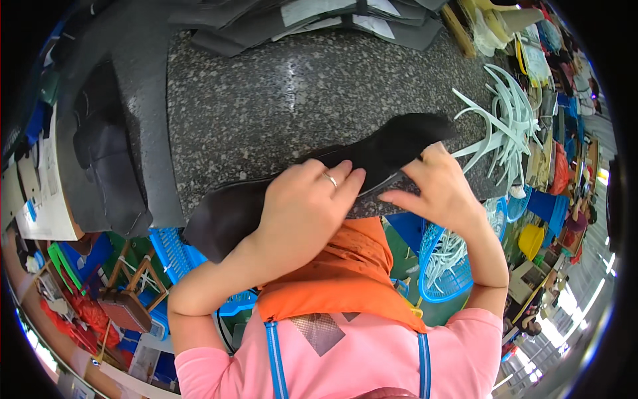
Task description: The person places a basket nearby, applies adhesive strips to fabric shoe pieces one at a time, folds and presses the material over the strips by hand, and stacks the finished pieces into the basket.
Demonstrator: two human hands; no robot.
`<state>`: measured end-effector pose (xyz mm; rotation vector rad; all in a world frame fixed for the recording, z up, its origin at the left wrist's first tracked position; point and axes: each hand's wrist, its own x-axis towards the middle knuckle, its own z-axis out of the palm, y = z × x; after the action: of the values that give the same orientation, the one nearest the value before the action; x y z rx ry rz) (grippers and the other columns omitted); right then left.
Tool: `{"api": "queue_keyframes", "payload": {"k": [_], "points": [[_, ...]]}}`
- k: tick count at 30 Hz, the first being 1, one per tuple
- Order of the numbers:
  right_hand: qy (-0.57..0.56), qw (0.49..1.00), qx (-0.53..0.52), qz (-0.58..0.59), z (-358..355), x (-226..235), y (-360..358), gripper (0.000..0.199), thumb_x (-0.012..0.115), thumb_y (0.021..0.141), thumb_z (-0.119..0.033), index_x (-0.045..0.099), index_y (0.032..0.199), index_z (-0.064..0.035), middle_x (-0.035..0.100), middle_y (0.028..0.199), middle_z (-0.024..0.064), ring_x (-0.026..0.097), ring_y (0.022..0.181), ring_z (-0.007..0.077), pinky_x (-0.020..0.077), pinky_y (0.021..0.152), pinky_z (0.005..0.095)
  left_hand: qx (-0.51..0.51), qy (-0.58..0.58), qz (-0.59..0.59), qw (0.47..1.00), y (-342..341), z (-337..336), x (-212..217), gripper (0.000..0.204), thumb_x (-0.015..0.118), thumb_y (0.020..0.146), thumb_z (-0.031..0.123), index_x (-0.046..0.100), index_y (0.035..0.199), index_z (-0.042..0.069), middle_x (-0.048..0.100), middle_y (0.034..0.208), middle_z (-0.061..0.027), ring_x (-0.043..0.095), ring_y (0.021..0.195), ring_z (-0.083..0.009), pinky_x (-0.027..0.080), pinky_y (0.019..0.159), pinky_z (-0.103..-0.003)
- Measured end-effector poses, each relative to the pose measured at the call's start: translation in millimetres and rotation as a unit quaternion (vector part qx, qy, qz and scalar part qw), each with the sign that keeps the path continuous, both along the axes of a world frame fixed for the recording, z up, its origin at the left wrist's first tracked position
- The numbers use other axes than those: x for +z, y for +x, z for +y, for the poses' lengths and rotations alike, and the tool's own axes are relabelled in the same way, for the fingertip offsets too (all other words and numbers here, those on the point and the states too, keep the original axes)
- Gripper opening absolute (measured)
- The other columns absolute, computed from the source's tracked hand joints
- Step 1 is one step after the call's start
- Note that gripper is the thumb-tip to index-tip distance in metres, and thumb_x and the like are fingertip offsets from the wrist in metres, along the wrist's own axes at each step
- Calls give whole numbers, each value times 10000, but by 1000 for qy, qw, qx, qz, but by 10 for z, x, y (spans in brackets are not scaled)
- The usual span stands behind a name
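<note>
A long, soft black piece, apparently leather or leather-like sheet (382, 156), lies across the near edge of a speckled stone worktop, its left end hanging over. My left hand (302, 209), with a ring on one finger, rests on its middle, fingers stretched over the surface; the thumb is hidden. At the raised right end, my right hand (445, 183) has its fingers curled at the edge, with the thumb held apart below. A thin pale line runs along the piece's near edge.
Pale green strips (508, 126) are heaped at the worktop's right, with more in a blue basket (446, 269) below. Dark flat sheets (392, 26) are stacked at the back. Another black piece (109, 159) lies on the left. A blue crate (171, 253) stands below the left edge.
</note>
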<state>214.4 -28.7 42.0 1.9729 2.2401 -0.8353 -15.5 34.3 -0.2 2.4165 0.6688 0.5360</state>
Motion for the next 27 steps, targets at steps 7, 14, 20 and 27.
{"api": "queue_keyframes", "payload": {"k": [7, 14, 20, 27], "points": [[127, 953, -227, 157, -36, -271, -12, 272, 763, 792, -240, 709, 963, -36, 638, 964, 161, 616, 898, 358, 502, 766, 424, -144, 222, 154, 952, 175, 23, 133, 278, 638, 709, 111, 685, 951, -18, 628, 1238, -196, 583, 817, -180, 519, 612, -254], [281, 955, -93, 7, -69, -436, 18, 335, 703, 734, -67, 632, 1049, 22, 545, 1193, 209, 506, 1138, 408, 463, 920, 450, -191, 153, 148, 958, 503, 194, 70, 167, 654, 728, 93, 651, 851, -19, 499, 1395, -284, 641, 849, -232, 573, 624, -318], [315, 945, -76, -36, -154, -310, -39, 424, 734, 738, -144, 629, 1132, -31, 569, 1239, 155, 531, 1196, 347, 404, 1048, 482, -241, 108, 230, 937, 543, 211, 203, 239, 648, 735, 99, 641, 945, -15, 501, 1389, -267, 639, 907, -258, 577, 692, -355], [231, 962, 95, 111, -117, -219, -224, 541, 822, 652, -314, 653, 1069, -15, 619, 1149, 119, 600, 1090, 316, 503, 945, 434, 17, -118, 132, 984, -84, 11, 310, 336, 650, 804, 39, 621, 1139, 45, 700, 1036, -155, 699, 887, -301, 571, 737, -368]]}}
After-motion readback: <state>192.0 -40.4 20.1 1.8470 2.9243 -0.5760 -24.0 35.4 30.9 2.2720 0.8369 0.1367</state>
